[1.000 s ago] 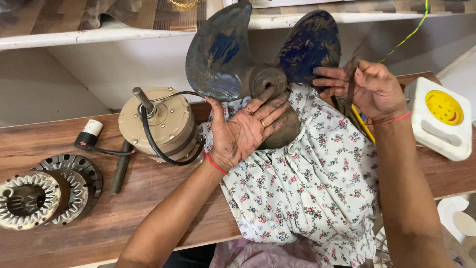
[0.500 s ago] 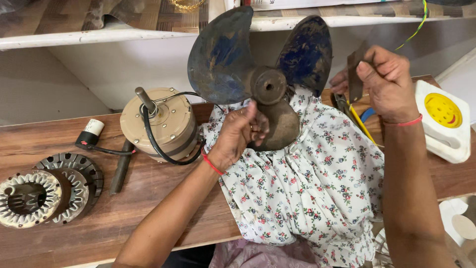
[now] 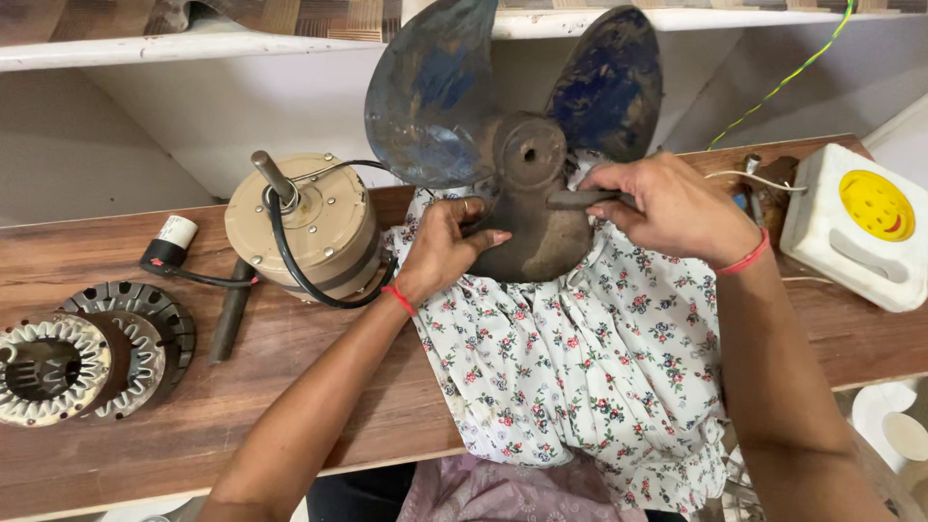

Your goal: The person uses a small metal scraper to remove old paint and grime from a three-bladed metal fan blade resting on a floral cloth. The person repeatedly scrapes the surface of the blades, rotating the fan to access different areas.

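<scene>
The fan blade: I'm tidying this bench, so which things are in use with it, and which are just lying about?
In use: fan blade, left hand, right hand, dark tool, flowered cloth.
Lying about: beige motor, wound cores, white and yellow box.

A brown wood-grain desk (image 3: 290, 387) runs across the view. Behind its far edge rises a plain pale wall (image 3: 87, 164), topped by a white-edged shelf (image 3: 145, 53).

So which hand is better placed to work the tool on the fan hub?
Probably the right. The right hand already holds the dark tool against the fan hub, while the left hand grips the hub's lower body, steadying it on the floral cloth.
</scene>
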